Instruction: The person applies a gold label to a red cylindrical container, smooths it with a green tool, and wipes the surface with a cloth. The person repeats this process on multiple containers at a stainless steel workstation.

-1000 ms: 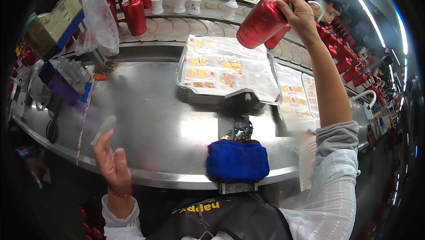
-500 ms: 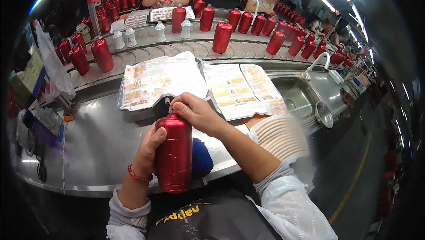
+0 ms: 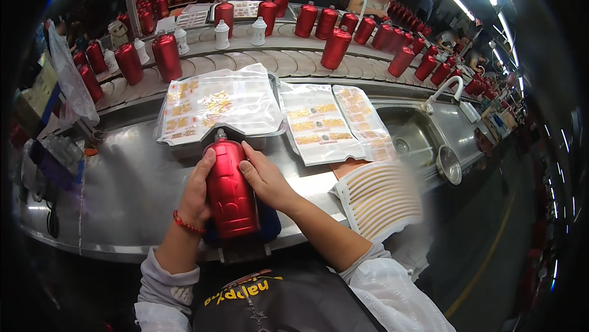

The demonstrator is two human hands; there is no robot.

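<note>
The person's two hands hold one red bottle (image 3: 233,194) in front of the body, over the near edge of the metal table (image 3: 138,188). The left hand (image 3: 195,194) grasps the bottle's left side, with the thumb up near its shoulder. The right hand (image 3: 265,179) is on the right side, and its thumb and fingers press on the bottle near the top. The bottle's neck points away from the person, and its bottom is toward the dark apron (image 3: 282,298). A blue pad (image 3: 270,225) is under it and peeks out, but I can't tell if the two touch. A red bead band (image 3: 188,223) is on the left wrist. Just past the bottle is a tray (image 3: 278,128) with a shiny sheet (image 3: 248,96) of gold stickers on it. To the right are more gold sheets (image 3: 319,120) and a white pad with tan stripes (image 3: 383,200). Farther right is a sink (image 3: 402,126) with a white tap (image 3: 451,87). Across the back runs a belt (image 3: 245,62), where other red bottles (image 3: 336,49) and small white bottles (image 3: 259,33) stand. A clear bag (image 3: 73,77) hangs at the left.
</note>
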